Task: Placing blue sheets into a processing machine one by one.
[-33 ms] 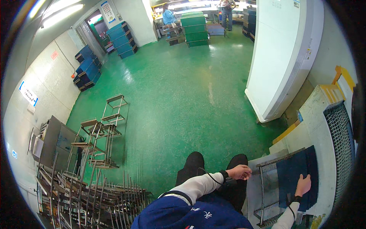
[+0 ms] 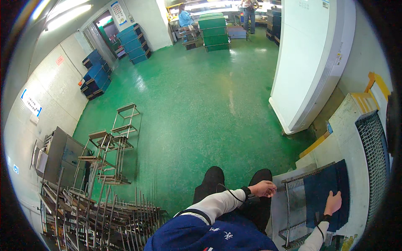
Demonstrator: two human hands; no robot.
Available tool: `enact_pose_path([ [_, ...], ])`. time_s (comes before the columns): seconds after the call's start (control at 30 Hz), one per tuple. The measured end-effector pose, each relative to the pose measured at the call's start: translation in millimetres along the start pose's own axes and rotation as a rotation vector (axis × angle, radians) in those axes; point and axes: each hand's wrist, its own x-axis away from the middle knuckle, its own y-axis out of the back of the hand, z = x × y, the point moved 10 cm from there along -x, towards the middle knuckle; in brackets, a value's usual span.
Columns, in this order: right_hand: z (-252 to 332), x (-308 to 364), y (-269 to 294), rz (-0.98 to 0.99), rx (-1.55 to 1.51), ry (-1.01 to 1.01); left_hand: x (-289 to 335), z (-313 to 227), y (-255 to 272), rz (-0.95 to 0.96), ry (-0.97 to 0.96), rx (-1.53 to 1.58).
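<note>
The left hand [image 2: 263, 189] curls loosely closed on the near corner of a metal rack frame [image 2: 288, 201] at the machine's edge. The right hand [image 2: 333, 203] lies flat, fingers spread, on a dark blue panel [image 2: 324, 188] resting in that frame; whether it grips the panel's edge is unclear. The green floor [image 2: 201, 104] lies wide open ahead, with stacked metal racks [image 2: 92, 213] crowding the lower left.

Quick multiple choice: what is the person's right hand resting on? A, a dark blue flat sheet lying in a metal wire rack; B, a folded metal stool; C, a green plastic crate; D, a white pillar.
A: the right hand lies flat on the dark blue flat sheet in the metal wire rack, while the left hand is at the rack's near corner.
</note>
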Motion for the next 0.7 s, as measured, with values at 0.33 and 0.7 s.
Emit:
enact_pose_path([
  [0.33, -1, -3, -4, -0.014, 0.049, 0.033, -5, 3, 3, 0.011, -0.002, -0.017],
  [0.7, -2, -3, -5, -0.009, 0.043, 0.027, -3, 1, 2, -0.002, -0.004, -0.016],
])
